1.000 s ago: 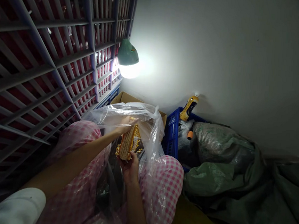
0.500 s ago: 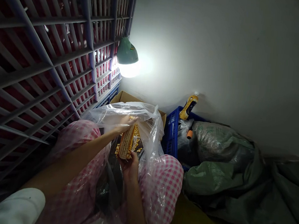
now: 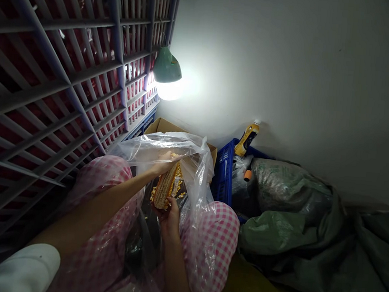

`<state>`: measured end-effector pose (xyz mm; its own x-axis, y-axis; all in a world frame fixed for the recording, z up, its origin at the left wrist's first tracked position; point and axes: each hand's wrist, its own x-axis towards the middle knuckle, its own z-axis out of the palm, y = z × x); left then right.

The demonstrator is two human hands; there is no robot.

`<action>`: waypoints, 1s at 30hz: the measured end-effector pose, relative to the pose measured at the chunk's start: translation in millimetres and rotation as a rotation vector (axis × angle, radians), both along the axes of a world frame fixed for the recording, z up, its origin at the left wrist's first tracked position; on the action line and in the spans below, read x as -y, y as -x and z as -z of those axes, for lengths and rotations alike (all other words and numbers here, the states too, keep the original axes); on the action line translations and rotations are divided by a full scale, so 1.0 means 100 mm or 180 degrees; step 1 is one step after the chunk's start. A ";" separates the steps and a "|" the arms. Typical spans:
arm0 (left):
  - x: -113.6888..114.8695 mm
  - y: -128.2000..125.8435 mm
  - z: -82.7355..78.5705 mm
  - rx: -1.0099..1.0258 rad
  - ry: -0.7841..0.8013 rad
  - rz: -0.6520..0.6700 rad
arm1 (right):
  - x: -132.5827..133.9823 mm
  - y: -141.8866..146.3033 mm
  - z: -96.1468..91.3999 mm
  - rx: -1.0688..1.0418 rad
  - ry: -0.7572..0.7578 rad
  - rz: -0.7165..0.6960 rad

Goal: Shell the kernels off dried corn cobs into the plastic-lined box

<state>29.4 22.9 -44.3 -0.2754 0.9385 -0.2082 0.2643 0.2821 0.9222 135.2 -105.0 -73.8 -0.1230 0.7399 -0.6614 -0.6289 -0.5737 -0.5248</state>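
A corn cob (image 3: pixel 164 188) stands tilted inside a clear plastic bag (image 3: pixel 201 183), its near face stripped of kernels and yellow rows left along its right edge. My right hand (image 3: pixel 171 216) is closed around the cob's lower end. At the upper end, my left hand (image 3: pixel 166 162) is closed on the cob, its fingertips partly covered by kernels and the bag's edge. Loose corn kernels (image 3: pixel 179 185) lie in the bag beside and behind the cob.
A lit green-capped lamp (image 3: pixel 168 68) hangs from a tall stack of slatted crates (image 3: pixel 67 80) at left. Behind the bag is a cardboard box (image 3: pixel 167 126). To the right, a blue crate (image 3: pixel 224 171) holds bags and a yellow bottle (image 3: pixel 247 139); dark green sacking (image 3: pixel 355 260) lies farther right.
My left hand has shifted very slightly at the cob's upper end. The right hand keeps the same grip on the cob, and the view has barely moved.
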 end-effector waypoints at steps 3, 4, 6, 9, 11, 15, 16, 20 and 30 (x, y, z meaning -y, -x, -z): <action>0.00 0.00 -0.04 0.0001 -0.0004 -0.0004 | 0.01 -0.01 0.00 -0.0018 -0.0111 0.0034; -0.01 0.00 -0.04 0.0044 0.0005 0.0010 | 0.01 -0.01 -0.01 -0.0058 -0.0134 0.0045; -0.03 0.01 -0.03 0.0099 0.0002 0.0065 | 0.00 -0.02 -0.04 -0.0139 -0.0097 0.0019; -0.03 0.00 0.01 0.0069 -0.0069 0.0062 | -0.01 -0.03 -0.05 -0.0086 0.0005 -0.0029; -0.02 -0.01 0.04 0.0031 -0.0127 0.0087 | -0.01 -0.03 -0.02 0.0002 0.0012 -0.0059; -0.02 -0.01 0.07 -0.0049 -0.0104 0.0105 | 0.01 -0.02 0.03 -0.0004 -0.0121 0.0012; -0.02 0.00 0.07 -0.0069 -0.0061 0.0075 | 0.01 -0.02 0.03 -0.0048 -0.0132 0.0034; -0.03 0.01 0.07 -0.0035 -0.0082 0.0134 | -0.01 -0.03 -0.02 -0.0127 0.0014 0.0028; -0.02 -0.01 0.12 -0.0009 -0.0267 0.0278 | -0.01 -0.03 0.04 0.0090 -0.0170 -0.0088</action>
<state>30.8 24.5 -56.6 -0.1922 0.9731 -0.1273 0.2873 0.1798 0.9408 138.3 -104.2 -77.4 -0.1257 0.7708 -0.6246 -0.5978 -0.5613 -0.5724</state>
